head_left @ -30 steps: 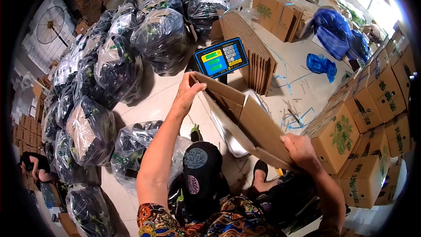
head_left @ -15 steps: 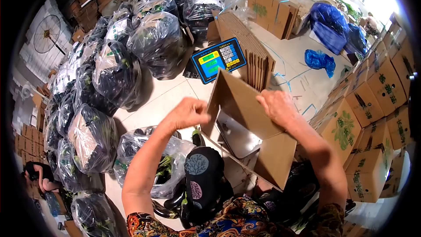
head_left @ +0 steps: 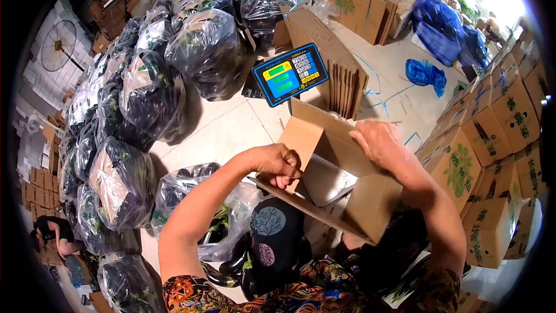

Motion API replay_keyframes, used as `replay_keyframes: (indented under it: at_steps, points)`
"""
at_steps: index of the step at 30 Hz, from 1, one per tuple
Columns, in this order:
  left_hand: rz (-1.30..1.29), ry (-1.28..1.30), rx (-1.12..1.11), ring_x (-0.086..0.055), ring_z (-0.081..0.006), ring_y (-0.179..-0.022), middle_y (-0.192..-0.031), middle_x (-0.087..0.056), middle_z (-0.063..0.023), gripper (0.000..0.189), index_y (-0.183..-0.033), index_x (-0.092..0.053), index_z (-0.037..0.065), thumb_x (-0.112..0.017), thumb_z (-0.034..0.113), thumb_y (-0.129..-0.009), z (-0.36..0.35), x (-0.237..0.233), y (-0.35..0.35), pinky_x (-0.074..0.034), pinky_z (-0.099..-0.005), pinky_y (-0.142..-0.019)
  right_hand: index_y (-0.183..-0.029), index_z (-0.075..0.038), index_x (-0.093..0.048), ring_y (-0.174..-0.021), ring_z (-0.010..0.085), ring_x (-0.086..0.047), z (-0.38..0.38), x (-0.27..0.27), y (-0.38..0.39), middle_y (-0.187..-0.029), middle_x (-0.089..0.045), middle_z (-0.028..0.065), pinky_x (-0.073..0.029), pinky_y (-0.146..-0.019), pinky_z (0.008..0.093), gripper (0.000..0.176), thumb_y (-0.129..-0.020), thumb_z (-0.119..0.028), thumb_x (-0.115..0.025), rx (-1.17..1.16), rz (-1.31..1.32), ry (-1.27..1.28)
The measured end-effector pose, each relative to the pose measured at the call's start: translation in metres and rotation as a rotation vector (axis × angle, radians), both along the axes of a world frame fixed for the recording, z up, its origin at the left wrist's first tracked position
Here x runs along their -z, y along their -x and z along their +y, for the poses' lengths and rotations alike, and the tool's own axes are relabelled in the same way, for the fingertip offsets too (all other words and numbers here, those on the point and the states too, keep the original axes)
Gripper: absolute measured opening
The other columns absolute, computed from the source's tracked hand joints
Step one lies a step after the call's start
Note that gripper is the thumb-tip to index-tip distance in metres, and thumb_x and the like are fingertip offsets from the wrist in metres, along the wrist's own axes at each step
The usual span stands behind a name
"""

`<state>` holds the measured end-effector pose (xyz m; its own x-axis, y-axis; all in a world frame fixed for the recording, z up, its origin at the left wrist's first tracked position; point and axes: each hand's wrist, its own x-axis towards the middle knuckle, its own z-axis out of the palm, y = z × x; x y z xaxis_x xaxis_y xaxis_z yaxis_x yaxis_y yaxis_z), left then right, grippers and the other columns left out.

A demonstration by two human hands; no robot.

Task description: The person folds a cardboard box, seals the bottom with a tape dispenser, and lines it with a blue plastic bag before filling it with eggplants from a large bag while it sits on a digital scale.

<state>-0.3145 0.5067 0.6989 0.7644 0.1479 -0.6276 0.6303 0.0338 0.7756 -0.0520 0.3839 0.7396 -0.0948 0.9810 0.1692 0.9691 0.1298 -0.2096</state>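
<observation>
A cardboard box (head_left: pixel 370 203) stands opened out in front of me, its top open. Through it shows the pale metal plate (head_left: pixel 329 178) of a scale. My right hand (head_left: pixel 379 146) grips the upper edge of the far right wall, thumb inside. At the near left corner, the curled fingers of my left hand (head_left: pixel 279 165) close on the box's edge; the fingertips are partly hidden. Just beyond the box is the scale's blue display (head_left: pixel 289 75) with a keypad. Left of my knee lies an open plastic bag (head_left: pixel 231 208) of eggplants, with loose eggplants (head_left: pixel 234 261) beside it.
Several full plastic bags of eggplants (head_left: pixel 150 95) are piled on the left. Flattened cartons (head_left: pixel 327 58) lean behind the display. Printed boxes (head_left: pixel 486 226) are stacked on the right. Blue plastic (head_left: pixel 425 77) and straps lie on the floor. Another person (head_left: pixel 55 235) is at far left.
My left hand has moved down and right from above the box onto its near left corner. The box has spread wider, and my right hand has stayed on its far wall.
</observation>
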Motion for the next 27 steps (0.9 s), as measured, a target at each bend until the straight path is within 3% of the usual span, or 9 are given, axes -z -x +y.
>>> replay_keyframes:
  at_steps: [5, 11, 14, 16, 19, 22, 23, 24, 27]
  points:
    - [-0.03, 0.1, -0.086, -0.07, -0.017, -0.078, -0.083, -0.07, -0.008, 0.029, -0.089, -0.067, 0.001, -0.058, 0.027, -0.096, 0.001, 0.017, 0.005, -0.056, -0.0266, -0.061, -0.092, -0.003, -0.058, -0.083, 0.032, -0.06, -0.019, -0.005, 0.0, -0.088, -0.061, 0.0132, -0.048, -0.068, 0.0442, 0.015, -0.087, -0.017, -0.062, -0.147, 0.103, -0.465]
    - [-0.123, 0.113, -0.103, -0.071, -0.018, -0.083, -0.094, -0.07, -0.0099, 0.029, -0.091, -0.066, 0.002, -0.058, 0.029, -0.096, 0.001, 0.02, 0.01, -0.055, -0.0249, -0.062, -0.082, -0.004, -0.061, -0.071, 0.023, -0.059, -0.092, 0.011, -0.018, -0.08, -0.061, 0.0075, -0.046, -0.062, 0.0335, 0.009, -0.076, -0.008, -0.067, -0.325, 0.417, -0.312]
    - [-0.127, 0.069, -0.124, -0.07, -0.0185, -0.083, -0.095, -0.068, -0.0082, 0.032, -0.092, -0.065, 0.002, -0.058, 0.033, -0.096, -0.002, 0.014, 0.005, -0.054, -0.0251, -0.06, -0.087, -0.005, -0.061, -0.069, 0.0234, -0.058, -0.096, 0.032, 0.004, -0.083, -0.063, 0.0078, -0.043, -0.062, 0.0347, 0.018, -0.072, -0.008, -0.07, -0.254, 0.323, -0.452]
    - [-0.157, 0.076, -0.2, -0.069, -0.0189, -0.086, -0.099, -0.068, -0.0099, 0.035, -0.098, -0.064, 0.001, -0.055, 0.035, -0.097, 0.0, 0.019, 0.007, -0.054, -0.0259, -0.062, -0.1, -0.002, -0.063, -0.084, 0.0265, -0.061, -0.061, 0.023, 0.021, -0.101, -0.064, 0.0126, -0.045, -0.069, 0.035, 0.028, -0.075, -0.011, -0.071, -0.2, 0.301, -0.441]
    - [-0.368, 0.083, -0.404, -0.067, -0.0247, -0.091, -0.106, -0.065, -0.0152, 0.046, -0.111, -0.059, -0.002, -0.047, 0.04, -0.098, -0.008, 0.021, 0.018, -0.054, -0.0308, -0.07, -0.125, -0.003, -0.054, -0.12, 0.0333, -0.046, -0.018, 0.072, 0.041, -0.134, -0.047, 0.0183, -0.041, -0.093, 0.0401, 0.054, -0.08, -0.028, -0.07, -0.243, 0.135, -0.325]
    - [-0.65, 0.309, -0.965, -0.064, -0.0278, -0.094, -0.104, -0.064, -0.0149, 0.04, -0.111, -0.057, 0.0, -0.045, 0.036, -0.097, -0.011, 0.037, 0.03, -0.052, -0.038, -0.08, -0.138, -0.007, -0.043, -0.134, 0.034, -0.031, 0.0, 0.109, 0.051, -0.147, -0.033, 0.0165, -0.031, -0.105, 0.0443, 0.065, -0.086, -0.041, -0.063, -0.34, 0.015, -0.139]
    - [-0.689, 0.133, -1.117, -0.062, -0.0279, -0.099, -0.106, -0.063, -0.0142, 0.039, -0.113, -0.054, 0.002, -0.044, 0.036, -0.096, -0.017, 0.041, 0.037, -0.049, -0.0397, -0.087, -0.138, -0.007, -0.043, -0.134, 0.0339, -0.031, 0.0, 0.115, 0.05, -0.147, -0.033, 0.016, -0.031, -0.105, 0.044, 0.064, -0.087, -0.04, -0.063, -0.336, -0.004, -0.136]
    - [-0.829, -0.028, -1.062, -0.059, -0.0276, -0.107, -0.112, -0.061, -0.0148, 0.045, -0.121, -0.05, 0.003, -0.041, 0.04, -0.097, -0.028, 0.035, 0.04, -0.046, -0.0401, -0.092, -0.138, -0.007, -0.043, -0.135, 0.0338, -0.031, -0.001, 0.116, 0.048, -0.148, -0.033, 0.0156, -0.032, -0.105, 0.0437, 0.064, -0.087, -0.04, -0.062, -0.329, -0.025, -0.129]
    - [-0.726, -0.558, -0.866, -0.051, -0.0284, -0.122, -0.127, -0.056, -0.0189, 0.064, -0.136, -0.042, 0.004, -0.033, 0.054, -0.096, -0.045, 0.018, 0.029, -0.037, -0.0421, -0.102, -0.137, -0.007, -0.043, -0.133, 0.0342, -0.033, -0.003, 0.118, 0.046, -0.146, -0.035, 0.0158, -0.033, -0.102, 0.0431, 0.062, -0.087, -0.037, -0.063, -0.316, -0.03, -0.109]
